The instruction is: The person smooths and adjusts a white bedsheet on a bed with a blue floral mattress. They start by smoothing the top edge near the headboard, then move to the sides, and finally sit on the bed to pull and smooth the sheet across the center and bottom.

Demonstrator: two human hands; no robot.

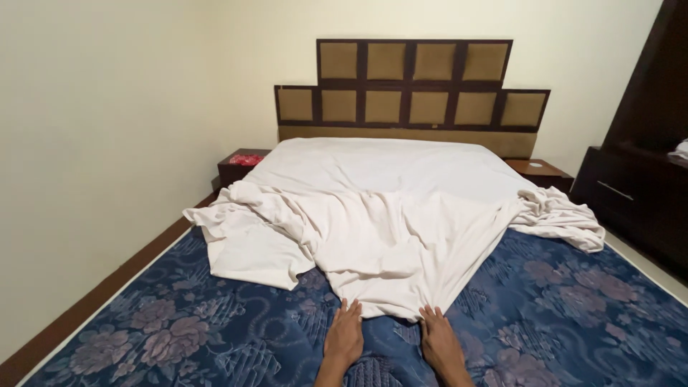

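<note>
A crumpled white sheet [380,208] lies over the upper part of a bed with a dark blue flowered mattress [566,301]. The sheet narrows to a bunched edge near the foot. My left hand [345,333] rests palm down on the mattress, its fingertips at the sheet's near edge. My right hand [438,337] lies beside it, fingers touching the same bunched edge. From here I cannot see whether either hand pinches the cloth. Both forearms come in from the bottom of the view.
A dark wooden headboard [412,89] with tan padded panels stands at the far wall. Small bedside tables sit left [240,163] and right [541,170]; a red thing lies on the left one. A dark cabinet [638,165] stands at the right.
</note>
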